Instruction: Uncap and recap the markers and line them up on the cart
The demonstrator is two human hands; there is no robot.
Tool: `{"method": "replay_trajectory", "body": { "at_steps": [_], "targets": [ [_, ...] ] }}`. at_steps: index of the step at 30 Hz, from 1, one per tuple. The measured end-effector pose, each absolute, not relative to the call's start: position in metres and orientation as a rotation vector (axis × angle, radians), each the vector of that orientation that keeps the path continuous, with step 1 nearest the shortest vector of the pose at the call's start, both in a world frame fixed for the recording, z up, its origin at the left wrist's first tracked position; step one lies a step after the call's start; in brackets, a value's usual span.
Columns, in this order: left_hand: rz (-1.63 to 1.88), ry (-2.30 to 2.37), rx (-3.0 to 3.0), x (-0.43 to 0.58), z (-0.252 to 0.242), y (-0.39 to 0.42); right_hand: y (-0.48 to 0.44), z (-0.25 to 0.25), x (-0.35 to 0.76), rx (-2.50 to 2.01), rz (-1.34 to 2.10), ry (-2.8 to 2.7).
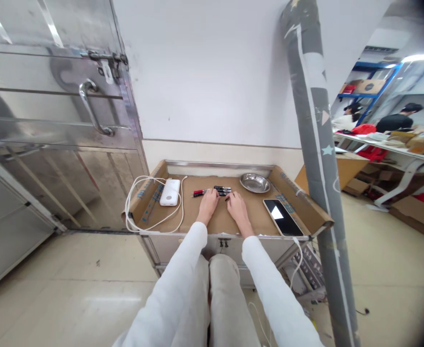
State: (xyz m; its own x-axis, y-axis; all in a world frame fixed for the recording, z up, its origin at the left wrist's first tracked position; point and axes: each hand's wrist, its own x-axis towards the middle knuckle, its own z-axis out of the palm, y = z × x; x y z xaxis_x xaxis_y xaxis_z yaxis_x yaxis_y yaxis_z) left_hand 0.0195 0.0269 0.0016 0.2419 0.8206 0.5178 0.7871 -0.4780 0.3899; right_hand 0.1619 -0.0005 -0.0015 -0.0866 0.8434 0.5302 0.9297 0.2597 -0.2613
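Several pens, mostly black and one with a red end, lie crosswise in a small group on the cardboard-lined tabletop. At the near side of the group my left hand has its fingers bent and closed on the pens. My right hand is just to the right, fingers curled together. A small dark tip, which looks like part of a pen, shows at its fingertips; the rest is hidden. Behind my right hand stands a round, shallow metal dish.
A white power bank with a looped white cable lies at the left. At the right lies a phone. A tall grey wrapped roll leans beside the table. A metal door is at left; two people sit far right.
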Motion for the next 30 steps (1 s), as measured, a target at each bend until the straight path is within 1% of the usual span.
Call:
{"method": "replay_trajectory", "body": {
  "at_steps": [9,13,17,23,26,30],
  "targets": [
    [1.042,1.656,2.512,0.018,-0.001,0.019,0.001,-0.001,0.161,-1.6,-0.147,-1.931],
    [0.94,1.695,2.568,0.018,-0.002,0.011,-0.002,0.001,0.16,-1.622,-0.111,-1.966],
    [0.836,1.631,2.647,0.016,-0.001,0.007,-0.003,0.002,0.161,-1.654,-0.156,-2.04],
    [0.76,1.651,2.655,0.015,0.003,0.001,-0.005,0.003,0.16,-1.679,-0.148,-2.021],
    [0.79,1.791,2.612,0.016,0.004,-0.002,-0.005,0.004,0.16,-1.667,-0.142,-2.002],
    [0.916,2.187,2.38,0.017,0.003,-0.004,-0.004,0.005,0.159,-1.615,-0.101,-2.069]
  ]
}}
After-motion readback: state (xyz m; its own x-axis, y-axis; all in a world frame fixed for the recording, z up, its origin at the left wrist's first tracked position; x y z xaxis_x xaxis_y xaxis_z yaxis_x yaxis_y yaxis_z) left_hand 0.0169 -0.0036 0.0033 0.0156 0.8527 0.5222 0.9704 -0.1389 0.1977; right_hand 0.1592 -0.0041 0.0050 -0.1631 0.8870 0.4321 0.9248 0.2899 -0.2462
